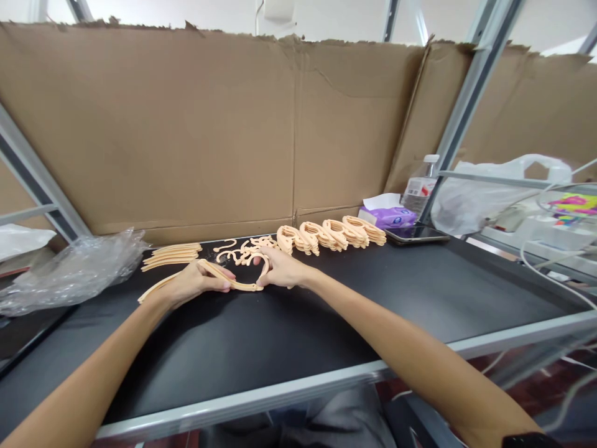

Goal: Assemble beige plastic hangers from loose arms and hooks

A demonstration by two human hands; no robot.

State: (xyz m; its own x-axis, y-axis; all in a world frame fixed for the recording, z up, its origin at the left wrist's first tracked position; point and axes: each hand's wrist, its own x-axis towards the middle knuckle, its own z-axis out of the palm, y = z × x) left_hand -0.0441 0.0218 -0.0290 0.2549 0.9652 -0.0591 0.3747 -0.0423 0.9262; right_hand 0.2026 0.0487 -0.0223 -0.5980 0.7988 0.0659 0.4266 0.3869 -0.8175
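A beige folding clothes hanger spans both of my hands just above the black tabletop. My left hand is closed around its long arm, with thumb and fingers pinching near the middle. At the other end my right hand grips the curved part, close to the joint. Behind my right hand lies a loose pile of S-shaped beige hooks, partly hidden by it. Several long curved hanger arms lie side by side beyond my left hand. To the right, several stacks of folded hangers stand in a row.
Crumpled clear plastic wrap lies at the left. A purple tissue pack, a water bottle and a phone are at the back right. Cardboard walls off the back, and a metal edge runs along the front.
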